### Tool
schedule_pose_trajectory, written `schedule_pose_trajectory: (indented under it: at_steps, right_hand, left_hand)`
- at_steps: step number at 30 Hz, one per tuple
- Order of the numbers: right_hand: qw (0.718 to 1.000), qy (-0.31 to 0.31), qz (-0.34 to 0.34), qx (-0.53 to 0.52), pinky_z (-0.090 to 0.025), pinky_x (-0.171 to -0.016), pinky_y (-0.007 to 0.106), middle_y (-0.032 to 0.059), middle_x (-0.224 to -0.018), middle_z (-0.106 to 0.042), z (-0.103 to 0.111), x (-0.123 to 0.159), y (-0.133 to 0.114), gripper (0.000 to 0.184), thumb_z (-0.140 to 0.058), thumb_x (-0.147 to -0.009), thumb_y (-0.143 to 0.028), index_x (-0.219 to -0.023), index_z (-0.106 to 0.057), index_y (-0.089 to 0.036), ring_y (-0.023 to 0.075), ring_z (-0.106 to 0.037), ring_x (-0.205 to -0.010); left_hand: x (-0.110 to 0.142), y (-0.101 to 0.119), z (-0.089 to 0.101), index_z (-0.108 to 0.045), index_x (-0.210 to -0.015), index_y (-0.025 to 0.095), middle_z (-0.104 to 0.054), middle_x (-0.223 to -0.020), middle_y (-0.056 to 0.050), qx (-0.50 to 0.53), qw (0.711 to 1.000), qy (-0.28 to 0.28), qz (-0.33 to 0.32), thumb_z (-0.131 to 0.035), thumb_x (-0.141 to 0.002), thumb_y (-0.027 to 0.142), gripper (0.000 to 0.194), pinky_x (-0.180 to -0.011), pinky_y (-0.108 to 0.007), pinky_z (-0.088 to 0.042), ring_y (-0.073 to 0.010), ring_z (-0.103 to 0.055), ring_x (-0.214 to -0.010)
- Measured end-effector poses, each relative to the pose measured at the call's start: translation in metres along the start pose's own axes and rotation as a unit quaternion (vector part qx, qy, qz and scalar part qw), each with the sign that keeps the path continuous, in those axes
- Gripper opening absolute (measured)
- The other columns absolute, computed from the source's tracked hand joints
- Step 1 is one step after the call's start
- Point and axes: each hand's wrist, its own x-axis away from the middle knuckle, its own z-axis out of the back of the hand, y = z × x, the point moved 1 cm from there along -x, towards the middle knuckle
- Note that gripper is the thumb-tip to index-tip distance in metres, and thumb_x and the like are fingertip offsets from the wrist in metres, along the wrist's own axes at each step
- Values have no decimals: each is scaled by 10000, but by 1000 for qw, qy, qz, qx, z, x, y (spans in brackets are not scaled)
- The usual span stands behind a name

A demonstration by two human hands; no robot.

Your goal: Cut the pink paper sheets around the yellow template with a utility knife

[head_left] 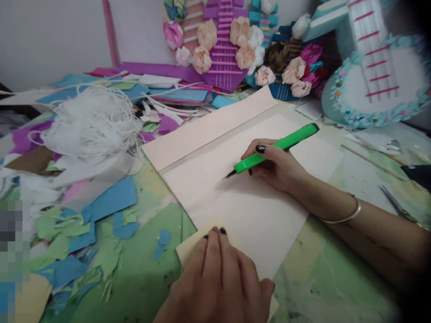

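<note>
My right hand (278, 166) is closed round a green craft knife (276, 148) with a slim, dark pointed tip. The tip points left and down, close over a large pale pink sheet of card (232, 197); I cannot tell whether it touches. My left hand (218, 278) lies flat, fingers stretched out, over a small pale yellow piece of card (186, 246) at the sheet's near corner. The palm hides most of that piece. Across the sheet's far edge runs a pale pink strip (212, 128).
Blue and green paper scraps (111, 202) litter the left, beside a tangle of white string (94, 123). Flower-trimmed paper guitars (224, 49) stand at the back, with a pale blue one (380, 80) at right. Scissors (400, 206) lie by my right forearm.
</note>
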Motion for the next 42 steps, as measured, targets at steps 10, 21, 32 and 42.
schedule_pose_trajectory:
  at_steps: [10, 21, 32, 42]
  right_hand:
    - [999, 24, 3, -41, -280, -346, 179, 43, -618, -668, 0, 2, 1, 287, -757, -704, -395, -669, -614, -149, 89, -546, -468]
    - [997, -12, 46, -53, -214, -375, 185, -13, -559, -619, 0, -4, 7, 319, -817, -680, -397, -696, -593, -171, 60, -461, -452]
    - [996, -47, 73, -24, -241, -367, 206, 0, -613, -615, 0, -7, 9, 334, -798, -723, -435, -708, -579, -183, 71, -472, -472]
    - [997, -41, 59, -6, -268, -370, 221, 13, -657, -640, -3, -8, 9, 357, -785, -711, -493, -707, -573, -205, 90, -486, -501]
  left_hand:
    - [45, -23, 21, -663, -1048, 61, -729, -1025, -162, -18, 997, -27, -66, -658, -880, 303, 295, -848, -389, -546, -291, -698, -962]
    - [48, -10, 32, -546, -1277, 102, -517, -1386, -227, 39, 992, -98, 66, -599, -889, 358, 468, -1106, -598, -324, -419, -392, -1365]
    - [53, 7, 27, -484, -1367, 148, -483, -1435, -171, 116, 978, -156, 78, -469, -944, 128, 423, -1096, -541, -389, -336, -445, -1344]
    - [42, 7, 32, -528, -1303, 137, -567, -1360, -136, 160, 976, -148, 24, -573, -960, 301, 384, -1155, -538, -298, -322, -361, -1405]
